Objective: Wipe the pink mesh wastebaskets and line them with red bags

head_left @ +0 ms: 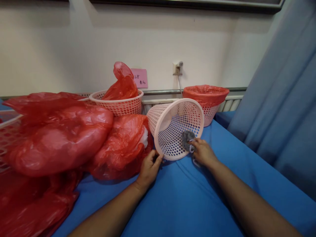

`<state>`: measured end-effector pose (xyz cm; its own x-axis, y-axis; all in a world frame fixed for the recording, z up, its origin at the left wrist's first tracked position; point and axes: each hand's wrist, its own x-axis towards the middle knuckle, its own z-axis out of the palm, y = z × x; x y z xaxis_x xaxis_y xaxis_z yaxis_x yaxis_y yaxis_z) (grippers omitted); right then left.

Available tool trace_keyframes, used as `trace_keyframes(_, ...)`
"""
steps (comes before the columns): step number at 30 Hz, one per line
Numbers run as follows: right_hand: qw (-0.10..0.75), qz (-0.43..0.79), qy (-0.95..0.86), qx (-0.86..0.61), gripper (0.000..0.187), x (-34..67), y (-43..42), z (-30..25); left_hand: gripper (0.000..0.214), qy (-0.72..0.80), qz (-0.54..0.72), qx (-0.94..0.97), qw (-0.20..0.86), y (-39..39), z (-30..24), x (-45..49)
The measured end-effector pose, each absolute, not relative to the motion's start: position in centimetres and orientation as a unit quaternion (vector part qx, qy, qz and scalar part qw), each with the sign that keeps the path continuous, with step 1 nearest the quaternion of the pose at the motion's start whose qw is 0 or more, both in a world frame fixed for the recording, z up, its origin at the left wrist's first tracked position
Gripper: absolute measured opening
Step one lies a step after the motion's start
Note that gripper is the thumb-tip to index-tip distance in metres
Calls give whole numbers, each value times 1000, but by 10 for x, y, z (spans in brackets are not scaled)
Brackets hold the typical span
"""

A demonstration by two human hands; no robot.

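A pale pink perforated plastic wastebasket (150,119) lies tipped on its side on the blue-covered surface (182,200), its round mouth facing me. The lower left of its rim is pinched between the thumb and fingers of my left hand (149,168). My right hand (203,152) is closed on a grey cloth (187,140), which sits at the right side of the mouth, against the inside wall. Part of the cloth hangs below my fingers. Left of the basket, a red plastic bag (120,144) with something white inside touches or nearly touches it.
Several red plastic bags are heaped at left, including a large puffed one (64,135). Behind stand a basket with a red bag (118,107) and a red-lined basket (209,113). A wall socket (177,69), a pink note (140,78) and a blue curtain (278,98) border the surface.
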<state>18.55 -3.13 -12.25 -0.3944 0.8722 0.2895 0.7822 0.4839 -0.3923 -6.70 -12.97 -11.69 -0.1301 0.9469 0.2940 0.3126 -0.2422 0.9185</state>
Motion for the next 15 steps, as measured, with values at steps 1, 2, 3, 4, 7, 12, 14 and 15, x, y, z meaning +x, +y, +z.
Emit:
trace_keyframes(1, 229, 65, -808, -539, 55, 191, -27, -120, 28, 538, 533, 585, 291, -131, -115, -67)
trace_keyframes(2, 227, 44, -794, -562, 55, 194, -25, -119, 28, 538, 536, 585, 286, -132, -114, -67)
trace_keyframes(3, 223, 38, -795, -562, 55, 195, -27, -118, 28, 537, 535, 586, 285, -132, -113, -67)
trace_keyframes(4, 219, 45, -809, -544, 54, 192, -30, -118, 27, 536, 532, 589, 287, -132, -114, -66)
trace_keyframes(7, 225, 136, -870, -417, 52, 173, -49, -123, 23, 529, 508, 610, 301, -130, -120, -65)
trace_keyframes(12, 281, 303, -858, -306, 53, 154, -56, -133, 23, 515, 454, 650, 326, -125, -129, -65)
trace_keyframes(14, 270, 281, -847, -362, 52, 162, -46, -133, 20, 525, 469, 637, 314, -125, -125, -65)
trace_keyframes(15, 263, 244, -837, -412, 52, 168, -40, -132, 20, 531, 483, 625, 307, -126, -123, -65)
